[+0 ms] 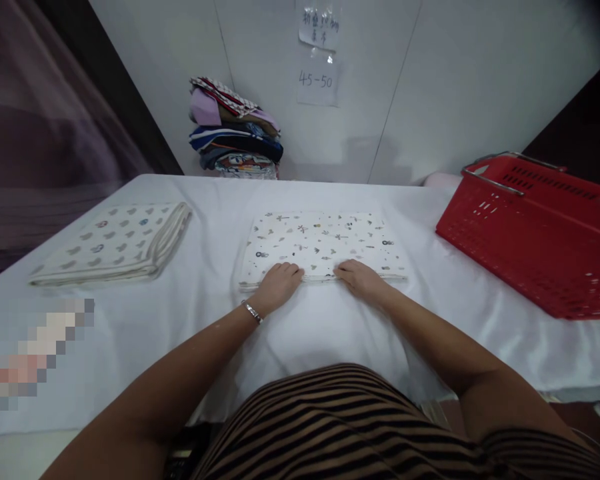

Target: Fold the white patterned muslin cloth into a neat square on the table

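A white folded cloth (320, 240) with small grey, brown and black prints lies flat in front of me on the white-covered table. My left hand (280, 283) grips its near edge left of the middle, fingers curled over the folded layers; a silver bracelet is on that wrist. A short way to the right, my right hand (360, 279) holds the same edge, with thumb and fingers closed. The undersides of the fingers are hidden. Left of this stands another folded cloth (120, 240), thicker, cream with grey shapes.
A red plastic basket (530, 247) with metal handles sits on the table's right side. Beyond the far edge, a stack of folded clothes (237, 133) rests by the wall. Paper signs (319, 80) hang there. A blurred-out item (35, 353) lies at the left front.
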